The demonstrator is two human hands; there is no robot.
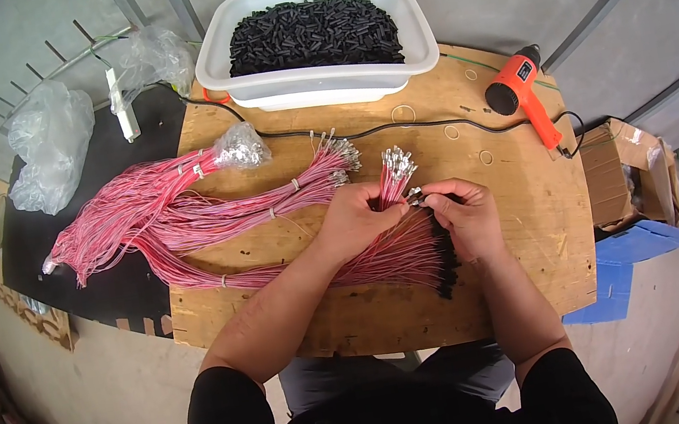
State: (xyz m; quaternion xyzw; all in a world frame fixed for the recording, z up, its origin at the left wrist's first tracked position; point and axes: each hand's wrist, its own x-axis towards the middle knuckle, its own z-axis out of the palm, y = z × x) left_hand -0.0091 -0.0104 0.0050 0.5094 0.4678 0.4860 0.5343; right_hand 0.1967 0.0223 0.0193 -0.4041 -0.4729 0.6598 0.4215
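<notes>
My left hand [364, 219] is closed round a bundle of pink wires [390, 190], whose silvery metal terminals [397, 163] stick up above the fingers. Pinched between the thumb and fingers of my right hand [463, 214] is a small black sleeve [415, 197], close to the left thumb; the fingers partly hide it. Below both hands, a fan of pink wires [394, 267] lies on the table, with black sleeves [444, 262] along its right end. More tied bundles of pink wire [217, 207] stretch to the left, some with bare metal ends [339, 155].
A white tub [309, 82] full of short black sleeves stands at the back of the wooden table [536, 260]. An orange heat gun [521, 92] lies at the right, its black cable [345, 135] crossing behind the wires. Clear plastic bags [55, 147] sit at left; cardboard boxes [609, 185] stand beyond the right edge.
</notes>
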